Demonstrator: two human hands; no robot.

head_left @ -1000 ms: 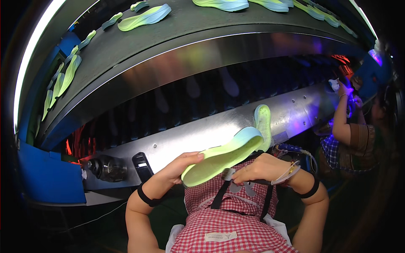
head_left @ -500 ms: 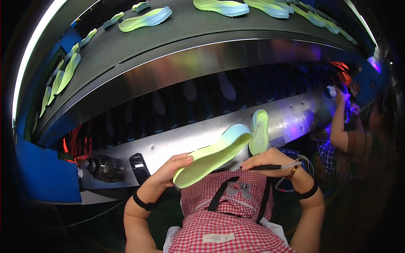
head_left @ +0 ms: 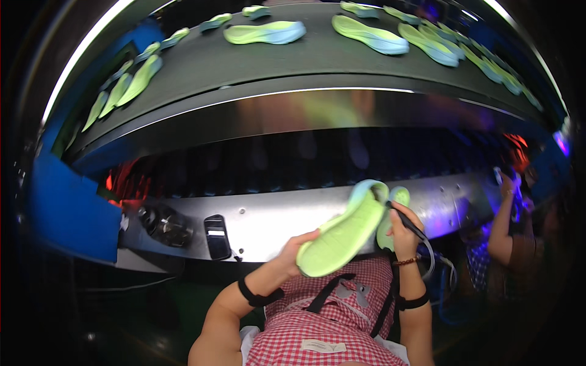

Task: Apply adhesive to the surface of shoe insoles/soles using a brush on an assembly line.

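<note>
My left hand (head_left: 295,251) is closed on the edge of a yellow-green shoe sole (head_left: 337,244) with a light blue end, holding it tilted above the metal ledge. A slim black pen-like tool (head_left: 408,221), trailing a pale cord or tube, sits in the closed fingers of my right hand (head_left: 404,236). Its tip is close to the sole's raised blue end; whether they touch I cannot tell. Behind my right hand, a second yellow-green sole (head_left: 401,196) is partly hidden by the hand and the held sole.
A phone-like black device (head_left: 217,238) and a dark see-through bottle (head_left: 168,226) lie on the metal ledge (head_left: 274,210) to the left. Beyond it, several soles (head_left: 265,33) lie on a dark conveyor belt (head_left: 201,58). A co-worker's arm (head_left: 503,213) reaches in at right.
The held sole has turned, showing more of its inner face. My right hand has risen with the tool, bringing its tip to the sole's blue end. The whole view has shifted.
</note>
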